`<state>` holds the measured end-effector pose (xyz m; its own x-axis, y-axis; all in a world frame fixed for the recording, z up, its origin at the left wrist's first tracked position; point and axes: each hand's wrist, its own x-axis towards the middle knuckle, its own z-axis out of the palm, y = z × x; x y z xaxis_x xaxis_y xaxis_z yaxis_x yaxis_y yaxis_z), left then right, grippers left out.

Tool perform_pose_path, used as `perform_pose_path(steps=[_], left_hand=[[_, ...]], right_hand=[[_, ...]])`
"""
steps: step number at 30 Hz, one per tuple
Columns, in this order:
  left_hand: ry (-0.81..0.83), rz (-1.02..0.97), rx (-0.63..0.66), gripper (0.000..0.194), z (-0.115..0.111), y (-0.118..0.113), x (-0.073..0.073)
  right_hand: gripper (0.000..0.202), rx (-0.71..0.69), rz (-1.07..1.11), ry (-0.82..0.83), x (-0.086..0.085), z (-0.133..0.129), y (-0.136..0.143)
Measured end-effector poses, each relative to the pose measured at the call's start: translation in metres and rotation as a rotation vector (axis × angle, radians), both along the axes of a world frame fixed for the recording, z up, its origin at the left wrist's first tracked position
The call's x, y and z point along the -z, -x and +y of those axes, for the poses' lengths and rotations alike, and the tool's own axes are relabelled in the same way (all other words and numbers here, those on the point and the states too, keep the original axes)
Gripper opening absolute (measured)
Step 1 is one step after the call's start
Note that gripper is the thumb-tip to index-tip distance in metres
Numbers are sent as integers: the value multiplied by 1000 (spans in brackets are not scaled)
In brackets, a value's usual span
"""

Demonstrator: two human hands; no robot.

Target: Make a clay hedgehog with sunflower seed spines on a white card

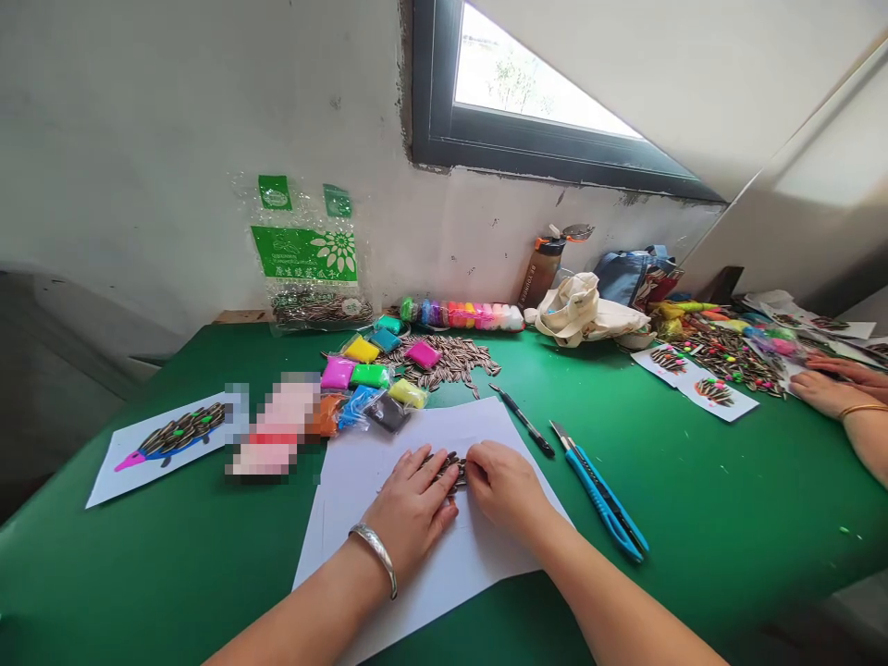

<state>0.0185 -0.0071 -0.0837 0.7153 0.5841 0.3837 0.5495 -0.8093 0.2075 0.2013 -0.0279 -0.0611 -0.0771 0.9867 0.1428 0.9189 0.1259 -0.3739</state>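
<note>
White paper (347, 518) lies on the green table, with a small cluster of striped sunflower seeds (450, 470) near its middle. My left hand (413, 504), with a silver bangle at the wrist, rests over the cluster's left part, fingers spread. At the right edge of the cluster, my right hand (505, 481) has its thumb and forefinger pinched together; what is between them is hidden. Packets of coloured clay, among them a black one (387, 413) and a yellow one (408, 393), lie at the paper's top left edge. Beyond them is a loose pile of seeds (454, 359).
Right of the paper lie a black pen (524, 421) and a blue utility knife (603, 495), blade out. A seed hedgehog picture (170, 439) is at left. Bottle (541, 268), cloth bag (589, 314) and seed bag (315, 268) stand behind. Another person's hands (839, 388) are at far right.
</note>
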Motion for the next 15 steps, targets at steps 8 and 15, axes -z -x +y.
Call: perform_pose_path(steps=[8,15], left_hand=[[16,-6,-1,40,-1,2,-2],[19,-17,-4,40,-1,2,-1]], right_hand=[[19,7,226,-17,2,0,-13],[19,-2,242,-12,4,0,-10]])
